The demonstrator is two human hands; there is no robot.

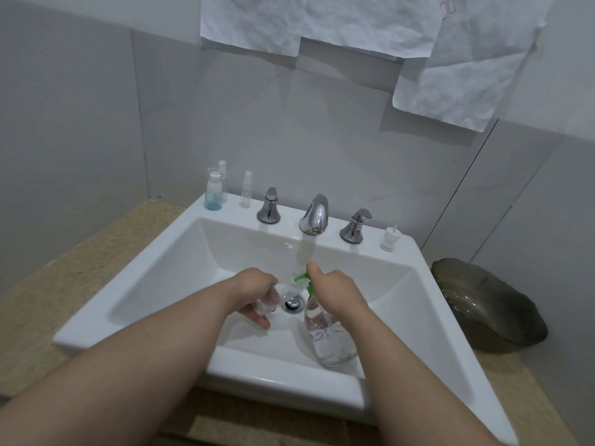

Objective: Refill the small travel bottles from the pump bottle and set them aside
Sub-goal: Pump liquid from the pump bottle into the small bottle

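a pale grey tiled wall (80,107) fills the far side, its thin joints running upright. crumpled white paper sheets (354,20) hang high on it, overlapping, towards the right. a white rectangular ceramic sink (96,329) sits on a beige speckled stone counter (48,284). on the sink's far ledge stands a curved chrome spout (315,214), with a left chrome tap handle (269,207) and a right chrome tap handle (355,225) beside it. a chrome drain (292,303) lies in the basin floor. a dark smoky leaf-shaped dish (489,307) rests on the counter to the right. the light is dim and even.

Open basin slope (180,278) left of drain (292,304); rear ledge (289,232) crowded (bottles (214,194), taps (269,209), spout (314,214)).
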